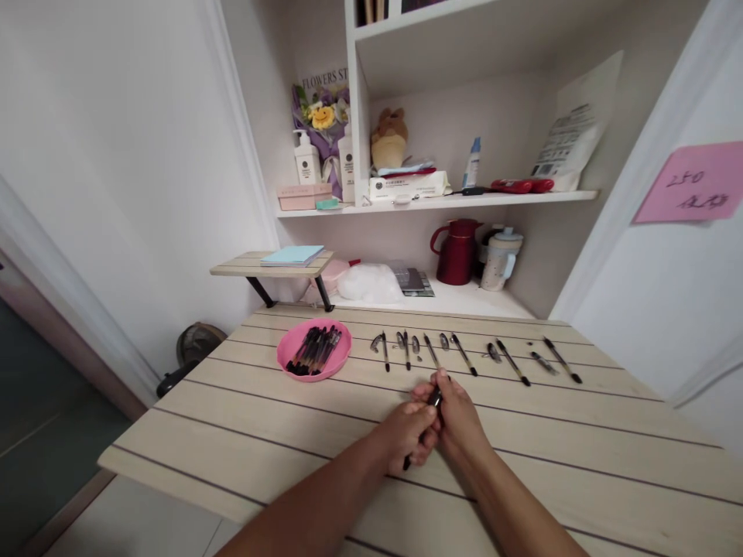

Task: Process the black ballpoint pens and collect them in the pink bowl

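Note:
Both my hands meet over the middle of the pale wooden table (pixel 232 433). My left hand (pixel 406 435) is closed around a black pen (pixel 434 399), whose lower tip pokes out below the fingers. My right hand (pixel 458 418) pinches the pen's upper end. Beyond them lies a row of several pens and small pen parts (pixel 464 354) spread across the table. A pink bowl (pixel 314 350) holding several black pens sits to the left of that row.
White shelves behind the table carry a dark red jug (pixel 457 251), a lidded cup (pixel 500 259), lotion bottles (pixel 306 158), a plush toy (pixel 388 138) and a flower bouquet (pixel 321 116). A small wooden riser (pixel 270 269) bears a blue notepad. A pink note (pixel 693 184) hangs on the right.

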Demonstrator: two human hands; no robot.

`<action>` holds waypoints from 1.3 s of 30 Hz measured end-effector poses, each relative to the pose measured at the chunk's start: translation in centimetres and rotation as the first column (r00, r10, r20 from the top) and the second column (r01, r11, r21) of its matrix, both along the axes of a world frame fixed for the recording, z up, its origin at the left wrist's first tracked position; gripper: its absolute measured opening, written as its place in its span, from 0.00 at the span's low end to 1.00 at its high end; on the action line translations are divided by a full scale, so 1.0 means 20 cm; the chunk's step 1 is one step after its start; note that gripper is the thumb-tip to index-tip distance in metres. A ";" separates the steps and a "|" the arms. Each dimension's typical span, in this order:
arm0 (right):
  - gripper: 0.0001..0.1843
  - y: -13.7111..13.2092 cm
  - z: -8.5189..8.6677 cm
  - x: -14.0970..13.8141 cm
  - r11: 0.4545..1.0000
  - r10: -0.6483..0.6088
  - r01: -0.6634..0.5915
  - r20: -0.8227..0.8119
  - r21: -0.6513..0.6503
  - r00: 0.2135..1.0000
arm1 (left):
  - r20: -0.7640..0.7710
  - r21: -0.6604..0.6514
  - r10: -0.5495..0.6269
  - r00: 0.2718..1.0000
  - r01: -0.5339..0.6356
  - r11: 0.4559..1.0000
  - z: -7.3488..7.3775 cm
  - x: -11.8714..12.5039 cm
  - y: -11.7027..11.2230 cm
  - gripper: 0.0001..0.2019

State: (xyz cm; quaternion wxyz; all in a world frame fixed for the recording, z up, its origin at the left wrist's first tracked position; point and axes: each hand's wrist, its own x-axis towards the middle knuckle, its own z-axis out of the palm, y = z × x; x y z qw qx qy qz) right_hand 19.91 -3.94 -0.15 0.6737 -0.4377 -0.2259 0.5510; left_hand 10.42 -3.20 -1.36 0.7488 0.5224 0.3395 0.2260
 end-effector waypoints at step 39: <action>0.26 0.01 -0.06 0.06 0.993 0.111 -0.110 -0.031 0.034 0.993 | 0.124 -0.045 0.160 0.979 -0.156 0.987 0.02 -0.04 0.00 0.11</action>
